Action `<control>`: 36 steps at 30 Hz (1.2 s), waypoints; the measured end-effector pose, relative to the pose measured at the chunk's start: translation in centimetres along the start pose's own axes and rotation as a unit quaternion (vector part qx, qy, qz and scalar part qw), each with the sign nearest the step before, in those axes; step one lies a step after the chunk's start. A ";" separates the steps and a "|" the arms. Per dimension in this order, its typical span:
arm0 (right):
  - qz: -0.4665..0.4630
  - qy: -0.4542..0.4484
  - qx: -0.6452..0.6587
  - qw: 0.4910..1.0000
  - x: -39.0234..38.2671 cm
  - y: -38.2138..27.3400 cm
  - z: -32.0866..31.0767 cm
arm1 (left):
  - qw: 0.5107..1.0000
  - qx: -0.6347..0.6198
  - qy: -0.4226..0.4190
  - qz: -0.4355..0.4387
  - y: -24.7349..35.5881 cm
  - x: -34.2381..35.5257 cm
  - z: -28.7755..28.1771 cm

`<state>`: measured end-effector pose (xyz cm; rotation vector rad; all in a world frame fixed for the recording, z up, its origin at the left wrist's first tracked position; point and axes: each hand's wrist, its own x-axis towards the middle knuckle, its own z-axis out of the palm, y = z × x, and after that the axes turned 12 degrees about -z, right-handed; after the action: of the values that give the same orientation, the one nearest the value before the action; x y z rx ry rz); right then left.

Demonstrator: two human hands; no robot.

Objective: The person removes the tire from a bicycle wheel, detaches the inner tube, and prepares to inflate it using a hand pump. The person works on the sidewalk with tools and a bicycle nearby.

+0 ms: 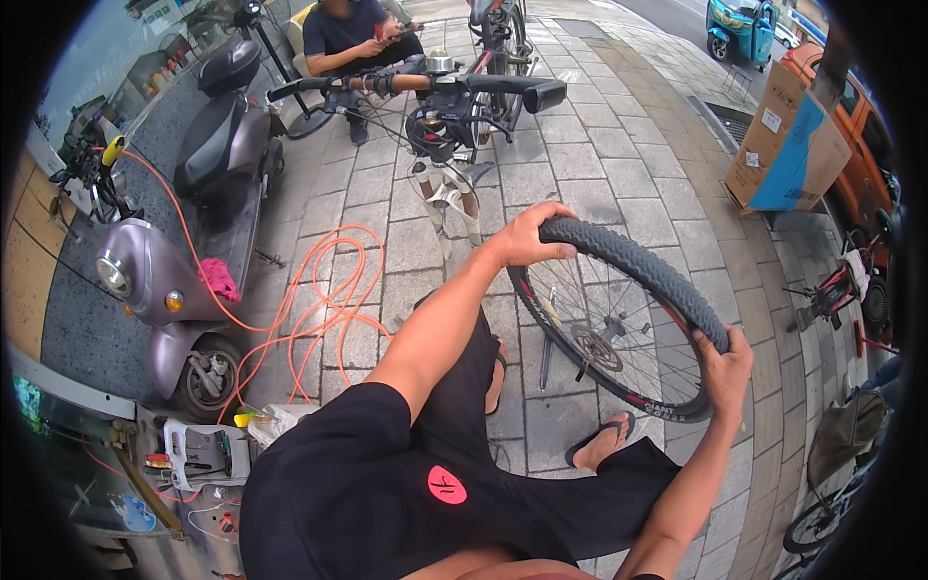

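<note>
Grey paving (599, 135) spreads across my remote feed. I see the left hand (534, 237) pinching the black tire (643, 261) at its upper left, thumb opposite fingers, and the right hand (727, 371) clasping its right side; the bicycle wheel (596, 348) tilts between them.

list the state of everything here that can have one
Left hand, closed on tyre
Right hand, closed on tyre
Tyre, gripped, seating unclear
Wheel, tilted
White fork, no wheel visible in it
Orange hose, loosely looped
Scooter, upright
Cardboard box, standing
</note>
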<state>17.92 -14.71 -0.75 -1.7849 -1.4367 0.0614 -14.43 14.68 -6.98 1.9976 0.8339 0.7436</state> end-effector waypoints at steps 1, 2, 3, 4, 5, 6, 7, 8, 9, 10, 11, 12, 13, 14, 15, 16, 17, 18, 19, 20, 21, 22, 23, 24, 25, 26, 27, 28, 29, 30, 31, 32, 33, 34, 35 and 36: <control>-0.005 0.017 -0.011 1.000 0.3 -0.3 0.0 | 0.999 0.047 -0.002 0.003 0.4 -0.1 0.0; -0.012 0.034 -0.019 0.999 0.6 -0.6 0.2 | 0.996 0.085 0.015 0.038 1.0 -0.3 0.2; -0.019 0.038 -0.048 0.998 0.9 -1.3 0.2 | 0.989 0.123 0.035 0.071 1.6 -0.4 0.7; -0.027 0.042 -0.076 0.996 1.2 -2.2 -0.1 | 0.980 0.160 0.054 0.103 2.1 -0.4 1.2; -0.034 0.045 -0.107 0.993 1.4 -3.1 -0.4 | 0.987 0.135 0.035 0.080 2.3 -0.4 1.9; -0.053 0.040 -0.117 0.991 1.5 -4.1 -0.5 | 0.992 0.117 -0.001 0.048 2.4 -0.5 2.2; -0.072 0.034 -0.127 0.989 1.7 -5.1 -0.5 | 0.994 0.098 -0.037 0.016 2.4 -0.5 2.4; -0.089 0.033 -0.136 0.986 1.8 -5.8 -0.3 | 0.994 0.083 -0.075 -0.013 2.5 -0.2 2.5; -0.116 0.022 -0.156 0.981 1.8 -6.2 0.1 | 0.992 0.087 -0.081 0.031 2.1 -0.3 3.0; -0.142 0.011 -0.176 0.974 1.8 -6.4 0.4 | 0.990 0.091 -0.097 0.037 2.0 -0.5 3.5; -0.166 -0.001 -0.197 0.966 1.7 -6.5 0.7 | 0.988 0.094 -0.115 0.043 2.0 -0.8 4.1; -0.151 -0.016 -0.194 0.969 1.7 -6.5 0.8 | 0.985 0.097 -0.132 0.048 1.9 -1.0 4.7; -0.135 -0.030 -0.191 0.972 1.6 -6.5 0.8 | 0.989 0.069 -0.123 0.047 1.5 -1.0 5.6; -0.123 -0.048 -0.187 0.973 1.6 -6.6 0.8 | 0.990 0.053 -0.125 0.043 0.9 -0.8 5.9; -0.126 -0.048 -0.169 0.976 1.5 -7.0 0.6 | 0.991 0.038 -0.126 0.040 0.3 -0.5 6.0; -0.128 -0.049 -0.151 0.979 1.5 -7.6 0.0 | 0.991 0.022 -0.127 0.036 -0.3 -0.3 6.0; -0.130 -0.048 -0.135 0.981 1.5 -7.9 -0.7 | 0.993 0.020 -0.115 0.022 -0.6 0.0 5.9; -0.087 -0.058 -0.144 0.984 1.3 -7.5 -1.3 | 0.994 0.018 -0.104 0.008 -1.0 0.2 5.7; -0.044 -0.068 -0.153 0.985 1.0 -6.5 -2.1 | 0.996 0.017 -0.092 -0.007 -1.3 0.3 5.7; 0.001 -0.075 -0.162 0.984 0.7 -5.4 -3.0 | 0.998 0.015 -0.065 -0.003 -1.7 0.5 5.9; 0.068 -0.085 -0.166 0.980 0.5 -4.0 -3.3 | 0.999 0.016 -0.037 0.001 -2.3 0.7 6.0; 0.048 -0.059 -0.159 0.984 0.4 -3.0 -2.9 | 1.000 0.017 -0.010 0.005 -2.8 0.7 6.1; 0.030 -0.030 -0.154 0.987 0.2 -1.8 -2.5 | 1.000 0.019 0.007 0.013 -3.3 0.9 6.5; 0.014 -0.001 -0.153 0.988 0.0 -0.9 -2.3 | 1.000 0.017 0.004 0.002 -2.5 1.2 6.7; -0.025 0.034 -0.151 0.988 -0.2 -0.3 -2.4 | 1.000 0.015 0.001 -0.008 -1.8 1.3 6.6; -0.013 0.045 -0.143 0.989 -0.2 0.0 -2.9 | 1.000 0.013 0.001 -0.020 -1.1 1.4 6.3; 0.000 0.060 -0.136 0.989 0.0 0.2 -3.3 | 0.999 0.015 0.017 0.028 0.0 2.1 5.7; 0.013 0.075 -0.128 0.989 0.1 0.5 -3.8 | 1.000 -0.002 0.026 0.018 1.2 3.0 5.4; -0.014 0.109 -0.129 0.985 0.0 2.2 -4.5 | 0.999 -0.021 0.029 0.007 4.1 3.7 5.2; 0.008 0.108 -0.088 0.990 -0.3 3.2 -5.1 | 0.999 -0.039 0.035 -0.007 6.8 4.1 4.7; 0.025 0.107 -0.044 0.993 -0.5 4.0 -5.8 | 0.999 -0.022 0.032 0.009 9.1 4.8 3.9; 0.040 0.105 -0.004 0.994 -0.5 4.4 -6.5 | 0.999 -0.010 0.029 0.025 11.1 5.6 3.4; 0.032 0.117 0.004 0.993 -0.9 3.9 -6.9 | 0.997 0.022 0.044 0.066 12.5 6.1 2.9; 0.040 0.115 0.004 0.993 -0.9 3.9 -7.0 | 0.997 0.029 0.032 0.070 13.0 7.0 2.4; 0.053 0.114 0.000 0.992 -1.1 4.2 -7.1 | 0.996 0.044 0.037 0.070 13.5 7.6 2.1; 0.068 0.113 0.000 0.991 -1.1 3.9 -7.0 | 0.995 0.063 0.041 0.068 13.8 7.9 1.8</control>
<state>24.13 -19.57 0.96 -1.8249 -1.1545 -0.0688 -4.42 13.87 5.41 2.1644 0.8159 0.8757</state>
